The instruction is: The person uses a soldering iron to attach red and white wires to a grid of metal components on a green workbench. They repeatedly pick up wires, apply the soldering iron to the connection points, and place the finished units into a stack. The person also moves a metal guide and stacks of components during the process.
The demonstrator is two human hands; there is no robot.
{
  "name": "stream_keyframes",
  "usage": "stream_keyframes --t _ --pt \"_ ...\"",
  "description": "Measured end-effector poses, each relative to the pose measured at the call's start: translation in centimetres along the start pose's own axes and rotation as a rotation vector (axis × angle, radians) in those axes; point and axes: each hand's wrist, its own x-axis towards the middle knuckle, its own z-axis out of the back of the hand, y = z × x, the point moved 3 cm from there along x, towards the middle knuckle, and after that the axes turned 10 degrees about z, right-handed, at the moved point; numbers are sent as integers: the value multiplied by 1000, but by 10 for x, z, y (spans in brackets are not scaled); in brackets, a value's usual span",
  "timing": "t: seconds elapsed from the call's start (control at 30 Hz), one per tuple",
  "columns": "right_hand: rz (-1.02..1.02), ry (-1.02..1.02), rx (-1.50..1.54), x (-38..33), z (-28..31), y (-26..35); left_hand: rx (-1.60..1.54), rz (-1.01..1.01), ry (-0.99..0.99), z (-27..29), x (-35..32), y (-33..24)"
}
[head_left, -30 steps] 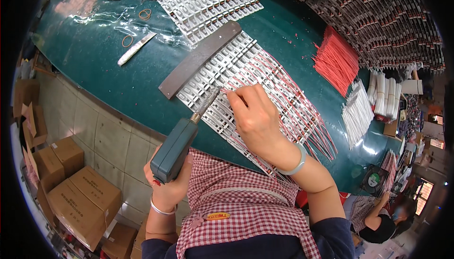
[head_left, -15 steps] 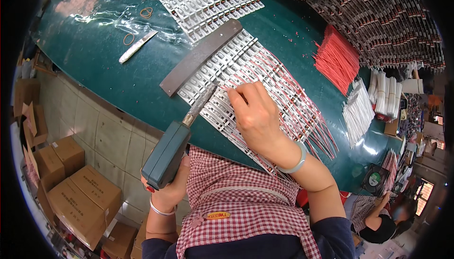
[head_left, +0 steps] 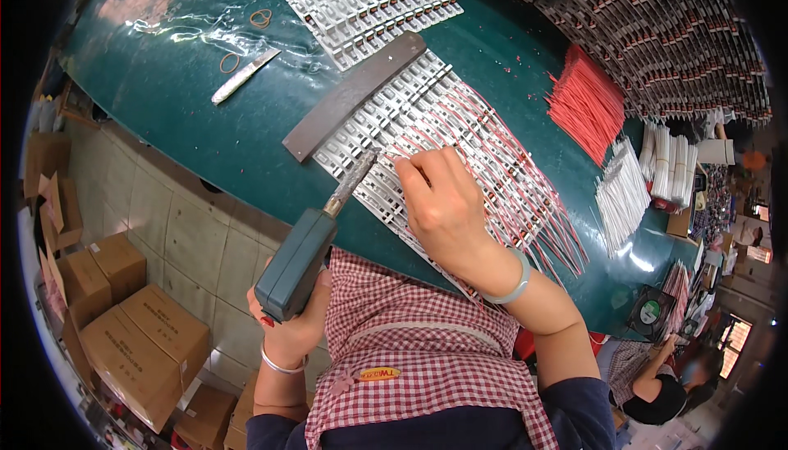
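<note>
Since half a second ago, the green soldering gun point(head_left: 295, 265) in the left fingers point(head_left: 317, 302) has come up and rightward, reversing part (not quite all) of its earlier slip toward the lower left. Across both intervals, the knife point(head_left: 245, 77), the rubber bands point(head_left: 261, 18) and the dark bar point(head_left: 355, 97) have drifted together slightly right and upward in view.

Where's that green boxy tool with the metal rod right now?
In the head view, the green tool is left of and below centre, in the left hand, its metal rod ending just left of the right hand.
</note>
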Motion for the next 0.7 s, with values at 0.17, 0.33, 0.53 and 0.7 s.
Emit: stream_keyframes --t 0.17,0.33,0.53,0.7 --pt "-10 8 -4 1 0 1 33 -69 49 -2 5 -6" --pt "-12 26 -14 3 2 3 3 -25 61 -2 4 -6" --pt "-14 55 -10 4 2 5 -26 -19 26 5 -5 10" --pt "-19 51 15 2 6 1 -53 -56 50 3 -5 9"
